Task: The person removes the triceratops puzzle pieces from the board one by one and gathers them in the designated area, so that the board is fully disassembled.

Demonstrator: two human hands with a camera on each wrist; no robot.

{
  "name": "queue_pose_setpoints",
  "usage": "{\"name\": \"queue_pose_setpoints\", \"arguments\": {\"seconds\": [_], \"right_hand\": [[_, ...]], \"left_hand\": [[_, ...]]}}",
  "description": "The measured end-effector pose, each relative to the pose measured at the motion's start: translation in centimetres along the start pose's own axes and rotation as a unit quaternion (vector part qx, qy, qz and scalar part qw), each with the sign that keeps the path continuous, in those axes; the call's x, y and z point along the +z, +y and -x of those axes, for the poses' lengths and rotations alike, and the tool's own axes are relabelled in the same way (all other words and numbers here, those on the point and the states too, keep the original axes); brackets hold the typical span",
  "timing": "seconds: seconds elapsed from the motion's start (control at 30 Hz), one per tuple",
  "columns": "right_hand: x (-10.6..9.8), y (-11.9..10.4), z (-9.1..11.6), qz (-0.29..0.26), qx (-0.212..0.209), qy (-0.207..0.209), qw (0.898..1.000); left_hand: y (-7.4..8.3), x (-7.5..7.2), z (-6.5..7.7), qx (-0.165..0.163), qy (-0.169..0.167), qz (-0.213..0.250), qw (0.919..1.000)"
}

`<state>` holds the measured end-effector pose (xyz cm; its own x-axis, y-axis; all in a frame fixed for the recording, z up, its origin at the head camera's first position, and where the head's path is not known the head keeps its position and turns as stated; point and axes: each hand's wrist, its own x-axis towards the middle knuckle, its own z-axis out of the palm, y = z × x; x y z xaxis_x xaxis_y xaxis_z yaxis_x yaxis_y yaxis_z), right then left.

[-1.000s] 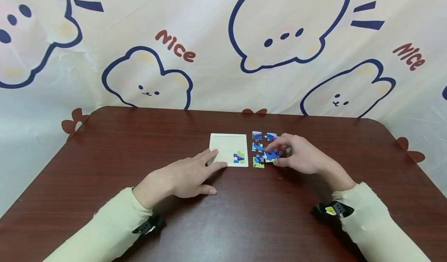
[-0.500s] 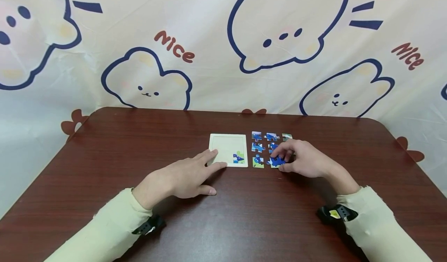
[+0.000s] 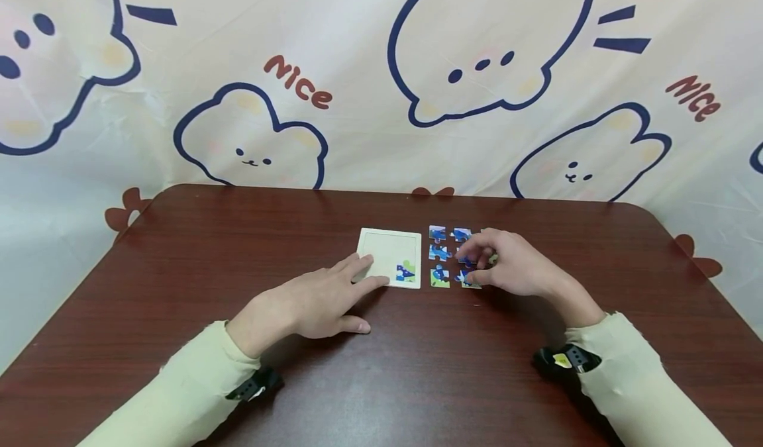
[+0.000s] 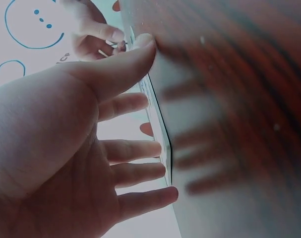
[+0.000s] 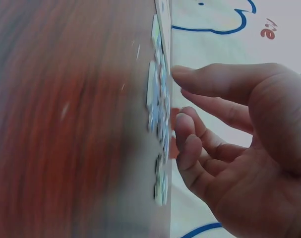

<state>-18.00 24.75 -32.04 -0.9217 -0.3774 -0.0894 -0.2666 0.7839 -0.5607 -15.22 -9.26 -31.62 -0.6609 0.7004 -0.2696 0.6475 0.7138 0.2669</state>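
A cream puzzle tray lies flat on the table, with one blue-and-green puzzle piece in its lower right corner. My left hand has its fingers spread, fingertips resting on the tray's left and front edge; the left wrist view shows them straight. To the right of the tray, loose jigsaw pieces lie in rows. Over the right-hand ones hovers my right hand, which partly hides them. In the right wrist view its fingers are loosely bent, thumb and index apart, and nothing shows between them.
The dark brown wooden table spreads out around the tray and pieces. Behind its far edge hangs a pale curtain with cartoon outlines. Each wrist wears a black strap.
My right hand has set a blue puzzle piece down in the bottom row, let go, and shifted slightly up and left. The tray has turned slightly. My left hand has stayed put.
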Motion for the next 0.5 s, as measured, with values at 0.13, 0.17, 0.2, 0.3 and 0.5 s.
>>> {"name": "queue_pose_setpoints", "arguments": {"seconds": [0.13, 0.17, 0.2, 0.3, 0.5], "right_hand": [[0.5, -1.2, -0.9, -0.006, -0.012, 0.012, 1.000], [0.7, -1.5, -1.1, -0.009, -0.016, 0.014, 1.000], [0.8, -1.9, -1.4, -0.012, -0.019, 0.014, 1.000], [1.5, -3.0, -2.2, -0.022, -0.035, 0.010, 0.999], [2.9, -5.1, -3.4, -0.019, -0.067, -0.007, 0.998]], "left_hand": [[0.2, -0.1, -0.2, 0.009, 0.002, 0.003, 1.0000], [0.3, -0.1, -0.3, 0.010, 0.001, 0.004, 0.9999], [0.4, -0.1, -0.4, 0.011, 0.000, 0.006, 0.9999], [0.5, -0.2, -0.7, 0.018, -0.001, 0.004, 0.9998], [0.5, -0.2, -1.2, 0.025, -0.002, -0.006, 0.9997]]}}
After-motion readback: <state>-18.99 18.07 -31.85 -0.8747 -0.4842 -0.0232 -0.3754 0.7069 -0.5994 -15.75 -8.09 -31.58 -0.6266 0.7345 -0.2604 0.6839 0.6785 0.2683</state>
